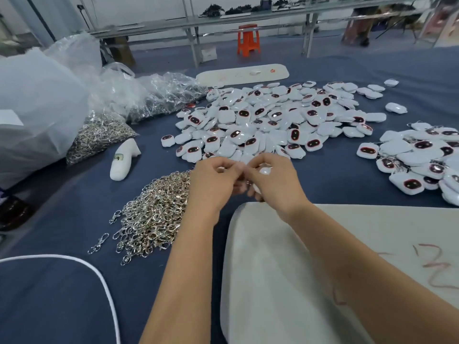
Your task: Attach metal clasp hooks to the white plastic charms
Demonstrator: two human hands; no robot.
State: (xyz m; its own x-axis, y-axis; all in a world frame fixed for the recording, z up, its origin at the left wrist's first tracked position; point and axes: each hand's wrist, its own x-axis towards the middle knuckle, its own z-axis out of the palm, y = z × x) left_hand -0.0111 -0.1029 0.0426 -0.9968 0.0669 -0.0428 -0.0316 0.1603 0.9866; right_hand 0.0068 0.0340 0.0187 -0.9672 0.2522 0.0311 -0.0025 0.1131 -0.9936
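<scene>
Both hands meet above the blue table, just in front of a big heap of white plastic charms (268, 117) with dark red-rimmed faces. My right hand (275, 181) grips a white charm (265, 170), mostly hidden by its fingers. My left hand (213, 182) pinches something small against it at the fingertips; a metal clasp hook shows there only as a blurred glint. A pile of loose silver clasp hooks (154, 217) lies left of my left wrist. A second pile of charms with hooks on them (422, 157) sits at the right.
A white board (285, 269) with red scribbles lies under my forearms. Bags of metal hooks (99, 135) and clear plastic bags (37, 100) crowd the left. A white shoe-shaped form (123, 160), a long white tray (242, 74) and an orange stool (248, 39) are further off.
</scene>
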